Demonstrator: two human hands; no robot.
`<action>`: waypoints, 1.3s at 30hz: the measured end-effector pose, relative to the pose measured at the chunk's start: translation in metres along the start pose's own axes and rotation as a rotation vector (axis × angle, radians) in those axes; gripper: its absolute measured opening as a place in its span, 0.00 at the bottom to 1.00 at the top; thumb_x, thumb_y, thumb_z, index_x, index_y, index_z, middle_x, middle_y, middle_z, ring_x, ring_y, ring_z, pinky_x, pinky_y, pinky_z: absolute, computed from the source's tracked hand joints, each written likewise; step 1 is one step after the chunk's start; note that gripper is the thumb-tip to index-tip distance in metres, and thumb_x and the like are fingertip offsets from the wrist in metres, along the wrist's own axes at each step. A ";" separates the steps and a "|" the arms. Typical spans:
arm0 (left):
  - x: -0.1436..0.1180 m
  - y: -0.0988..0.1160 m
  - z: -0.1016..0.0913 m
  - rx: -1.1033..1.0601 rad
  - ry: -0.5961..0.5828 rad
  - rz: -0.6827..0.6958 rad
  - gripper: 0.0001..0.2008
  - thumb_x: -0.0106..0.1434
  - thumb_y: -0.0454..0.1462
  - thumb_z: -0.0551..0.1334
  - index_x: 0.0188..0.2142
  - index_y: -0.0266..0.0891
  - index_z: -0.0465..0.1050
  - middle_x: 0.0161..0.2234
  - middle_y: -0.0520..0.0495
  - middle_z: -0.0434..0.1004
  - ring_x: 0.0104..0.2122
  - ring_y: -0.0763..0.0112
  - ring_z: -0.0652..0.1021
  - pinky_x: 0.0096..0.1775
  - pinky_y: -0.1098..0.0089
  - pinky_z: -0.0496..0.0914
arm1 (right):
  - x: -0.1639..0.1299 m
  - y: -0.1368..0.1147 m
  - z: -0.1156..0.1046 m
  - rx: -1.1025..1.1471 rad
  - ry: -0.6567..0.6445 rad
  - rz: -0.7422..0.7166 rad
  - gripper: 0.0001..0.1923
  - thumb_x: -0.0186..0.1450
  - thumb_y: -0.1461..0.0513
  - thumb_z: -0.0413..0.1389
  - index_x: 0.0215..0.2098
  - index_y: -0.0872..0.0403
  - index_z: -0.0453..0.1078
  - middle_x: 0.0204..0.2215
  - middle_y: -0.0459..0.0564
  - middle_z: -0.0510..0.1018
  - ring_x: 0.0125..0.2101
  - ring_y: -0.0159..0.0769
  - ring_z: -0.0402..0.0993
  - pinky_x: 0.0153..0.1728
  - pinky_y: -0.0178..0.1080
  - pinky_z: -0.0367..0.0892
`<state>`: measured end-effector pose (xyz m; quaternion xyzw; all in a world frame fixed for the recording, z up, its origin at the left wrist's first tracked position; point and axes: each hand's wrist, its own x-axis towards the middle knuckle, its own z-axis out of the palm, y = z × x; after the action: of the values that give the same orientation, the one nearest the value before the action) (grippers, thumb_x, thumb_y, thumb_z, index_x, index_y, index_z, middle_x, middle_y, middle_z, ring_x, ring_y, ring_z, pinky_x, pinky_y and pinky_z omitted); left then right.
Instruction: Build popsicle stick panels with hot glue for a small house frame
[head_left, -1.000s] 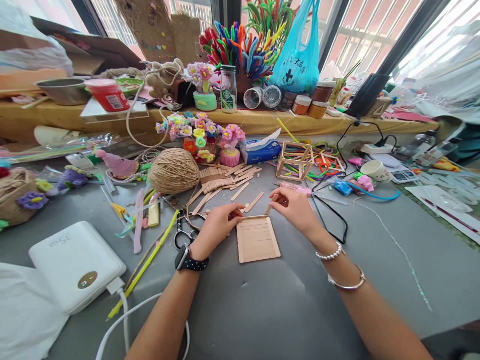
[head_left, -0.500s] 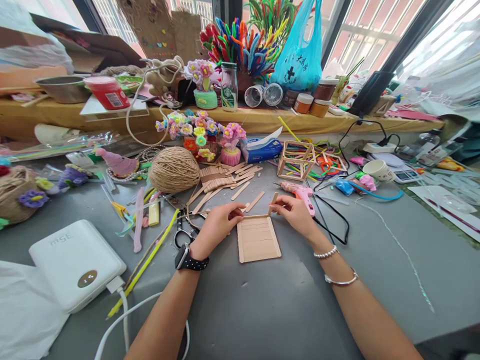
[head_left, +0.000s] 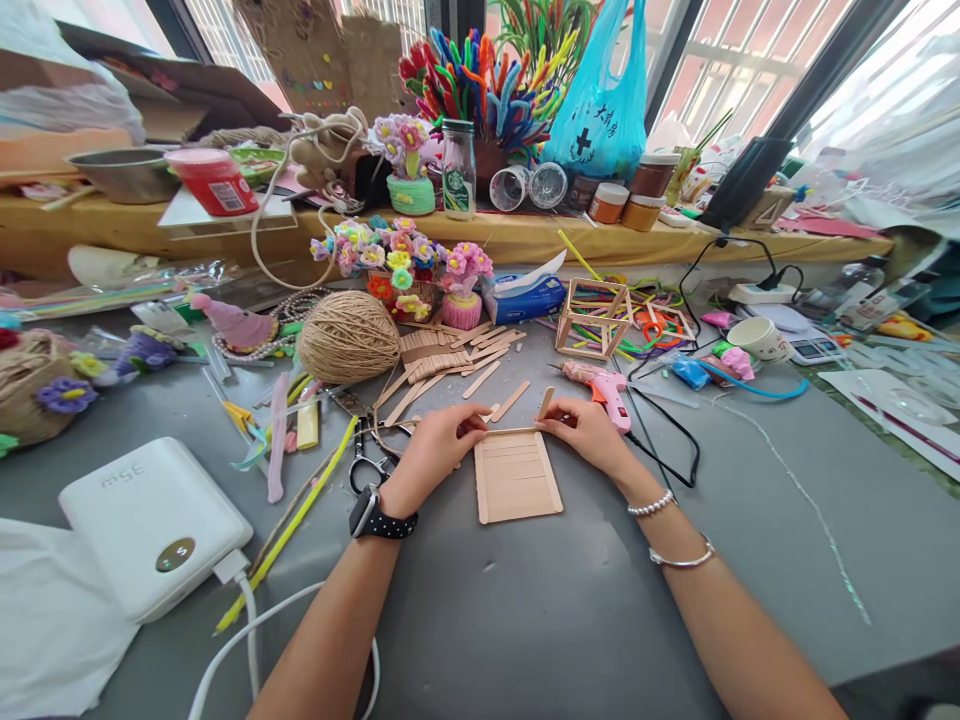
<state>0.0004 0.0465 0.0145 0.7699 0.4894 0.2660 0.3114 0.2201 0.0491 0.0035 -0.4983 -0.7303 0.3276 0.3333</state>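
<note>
A square panel of wooden craft sticks (head_left: 517,478) lies flat on the grey table in front of me. My left hand (head_left: 452,440) pinches its far left corner, thumb and fingers together. At the far right corner my right hand (head_left: 581,428) is closed on a single craft stick (head_left: 546,403), which stands up from the panel and leans slightly right. The stick's lower end is hidden by my fingertips. Just beyond the panel lies a loose craft stick (head_left: 511,402). A pink glue gun (head_left: 609,392) rests beside my right hand, nozzle pointing left.
Scissors (head_left: 367,460) lie left of my left hand. Behind are a twine ball (head_left: 349,337), a pile of craft sticks (head_left: 435,360) and a stick cube frame (head_left: 595,318). A white power bank (head_left: 156,530) with a cable sits at left; the glue gun's black cord (head_left: 679,425) loops at right.
My right hand has shifted slightly left, bringing the upright stick in closer at the panel's far right corner. My left hand has stayed in place.
</note>
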 end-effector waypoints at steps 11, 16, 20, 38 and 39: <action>-0.002 0.000 0.000 0.016 -0.006 -0.001 0.12 0.56 0.35 0.55 0.41 0.40 0.69 0.33 0.50 0.77 0.31 0.69 0.76 0.33 0.72 0.69 | -0.002 -0.002 0.001 -0.039 0.003 -0.008 0.01 0.55 0.65 0.56 0.27 0.55 0.70 0.26 0.47 0.76 0.28 0.32 0.70 0.27 0.33 0.63; -0.001 0.002 -0.001 0.041 0.003 -0.025 0.12 0.57 0.36 0.55 0.41 0.40 0.69 0.33 0.50 0.77 0.28 0.70 0.76 0.30 0.73 0.70 | -0.002 0.000 0.002 -0.040 0.007 -0.018 0.01 0.56 0.65 0.56 0.28 0.54 0.69 0.27 0.47 0.76 0.28 0.32 0.70 0.26 0.32 0.63; -0.001 0.003 -0.003 0.065 0.017 -0.047 0.13 0.59 0.37 0.52 0.41 0.40 0.70 0.33 0.49 0.78 0.27 0.70 0.76 0.29 0.73 0.69 | -0.002 0.001 0.002 -0.043 0.009 -0.032 0.02 0.56 0.65 0.55 0.29 0.54 0.69 0.26 0.46 0.75 0.28 0.32 0.70 0.26 0.32 0.63; 0.000 0.002 -0.002 0.081 0.030 -0.015 0.12 0.59 0.36 0.52 0.41 0.40 0.69 0.32 0.50 0.78 0.32 0.67 0.76 0.32 0.72 0.67 | -0.003 0.002 0.003 -0.072 0.029 -0.074 0.01 0.56 0.63 0.55 0.28 0.53 0.69 0.27 0.46 0.76 0.27 0.33 0.70 0.27 0.34 0.62; 0.000 0.002 -0.002 0.080 0.032 -0.013 0.12 0.59 0.36 0.52 0.41 0.40 0.69 0.32 0.50 0.78 0.32 0.67 0.76 0.32 0.72 0.68 | -0.003 0.002 0.003 -0.073 0.029 -0.075 0.01 0.56 0.64 0.55 0.28 0.53 0.69 0.27 0.47 0.76 0.27 0.33 0.70 0.27 0.34 0.62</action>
<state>0.0001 0.0464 0.0169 0.7742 0.5096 0.2563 0.2743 0.2197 0.0468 -0.0002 -0.4872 -0.7550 0.2806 0.3376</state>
